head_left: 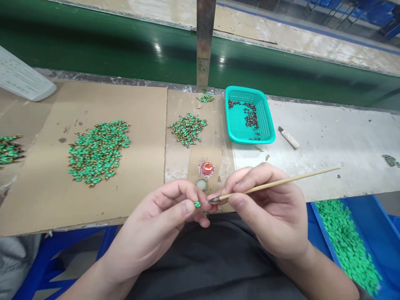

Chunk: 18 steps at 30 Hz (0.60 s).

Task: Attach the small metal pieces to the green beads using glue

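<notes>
Between thumb and forefinger, my left hand [168, 212] pinches a small green piece [197, 204]. A thin paintbrush [265, 184] with a pale wooden handle is held by my right hand [271, 208], its fine tip pointing left at the green piece. Tip and piece are very close; whether they touch I cannot tell. Just beyond my fingers, a small round pot of red liquid [207, 168] sits on a cardboard strip. Beside it is a small round pale dish [201, 184], partly hidden by my hands.
Heaps of small green pieces with gold and dark parts [98, 152] lie on cardboard [150, 166] to the left. A turquoise basket [229, 125] holds small dark pieces. Right of it lies a short white-handled tool [289, 138]. A blue bin [381, 225] holds green pieces.
</notes>
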Each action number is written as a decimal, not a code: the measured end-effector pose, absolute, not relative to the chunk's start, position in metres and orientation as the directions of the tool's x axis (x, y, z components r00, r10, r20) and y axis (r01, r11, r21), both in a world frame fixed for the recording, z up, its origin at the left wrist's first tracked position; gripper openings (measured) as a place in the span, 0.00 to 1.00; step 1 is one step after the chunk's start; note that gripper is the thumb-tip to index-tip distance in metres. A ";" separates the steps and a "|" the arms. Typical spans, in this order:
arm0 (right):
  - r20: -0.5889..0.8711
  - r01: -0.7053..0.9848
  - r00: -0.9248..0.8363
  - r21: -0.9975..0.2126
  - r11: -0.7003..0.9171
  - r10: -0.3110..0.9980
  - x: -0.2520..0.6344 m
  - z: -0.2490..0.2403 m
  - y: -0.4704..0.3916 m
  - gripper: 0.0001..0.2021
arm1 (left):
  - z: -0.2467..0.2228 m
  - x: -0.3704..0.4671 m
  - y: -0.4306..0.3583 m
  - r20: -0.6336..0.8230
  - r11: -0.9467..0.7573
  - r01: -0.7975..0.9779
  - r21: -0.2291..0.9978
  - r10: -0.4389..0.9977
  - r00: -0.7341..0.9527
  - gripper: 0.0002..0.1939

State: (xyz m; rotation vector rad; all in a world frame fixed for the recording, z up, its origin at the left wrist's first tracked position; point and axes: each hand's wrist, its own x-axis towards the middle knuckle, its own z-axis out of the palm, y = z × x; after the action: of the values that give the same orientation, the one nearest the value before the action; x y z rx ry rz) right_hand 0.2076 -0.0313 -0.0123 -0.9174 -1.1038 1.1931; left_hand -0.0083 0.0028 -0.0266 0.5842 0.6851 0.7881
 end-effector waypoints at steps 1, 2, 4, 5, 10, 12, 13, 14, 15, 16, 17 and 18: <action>0.163 -0.229 0.021 -0.960 0.163 0.986 0.208 -0.012 -0.031 0.09 | -0.027 -0.009 0.003 -0.328 0.574 -0.436 0.693 0.790 0.518 0.11; 0.166 -0.221 0.020 -0.961 0.167 0.986 0.208 -0.012 -0.031 0.08 | -0.027 -0.009 0.003 -0.328 0.575 -0.436 0.692 0.789 0.520 0.10; 0.173 -0.209 0.017 -0.963 0.173 0.985 0.209 -0.013 -0.031 0.08 | -0.027 -0.010 0.002 -0.326 0.577 -0.440 0.688 0.788 0.523 0.10; 0.174 -0.207 0.013 -0.963 0.173 0.985 0.209 -0.013 -0.031 0.08 | -0.027 -0.010 0.002 -0.327 0.579 -0.441 0.686 0.787 0.524 0.09; 0.168 -0.209 0.007 -0.964 0.165 0.986 0.209 -0.014 -0.032 0.08 | -0.029 -0.010 0.002 -0.326 0.583 -0.441 0.682 0.782 0.531 0.09; 0.169 -0.211 0.010 -0.963 0.168 0.986 0.209 -0.014 -0.032 0.08 | -0.030 -0.009 0.003 -0.325 0.584 -0.441 0.681 0.781 0.533 0.09; 0.169 -0.213 0.011 -0.963 0.168 0.985 0.209 -0.013 -0.032 0.08 | -0.029 -0.009 0.003 -0.326 0.585 -0.440 0.681 0.781 0.532 0.10; 0.168 -0.215 0.011 -0.962 0.167 0.986 0.209 -0.013 -0.032 0.09 | -0.029 -0.009 0.003 -0.326 0.584 -0.440 0.683 0.782 0.531 0.10; 0.169 -0.215 0.010 -0.962 0.167 0.986 0.208 -0.013 -0.031 0.09 | -0.029 -0.009 0.003 -0.327 0.583 -0.439 0.684 0.782 0.530 0.10; 0.170 -0.215 0.010 -0.962 0.168 0.985 0.208 -0.013 -0.031 0.09 | -0.029 -0.009 0.003 -0.327 0.582 -0.438 0.685 0.783 0.528 0.10; 0.171 -0.214 0.010 -0.962 0.170 0.985 0.209 -0.013 -0.031 0.09 | -0.029 -0.009 0.003 -0.328 0.581 -0.438 0.686 0.785 0.526 0.10; 0.173 -0.214 0.009 -0.962 0.171 0.985 0.209 -0.013 -0.031 0.09 | -0.029 -0.010 0.003 -0.327 0.580 -0.439 0.686 0.785 0.526 0.10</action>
State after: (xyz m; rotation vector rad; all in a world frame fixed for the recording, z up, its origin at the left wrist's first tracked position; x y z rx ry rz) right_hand 0.2087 -0.0313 -0.0129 -0.9208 -1.1343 1.1828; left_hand -0.0095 0.0033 -0.0285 0.5770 0.6744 0.7824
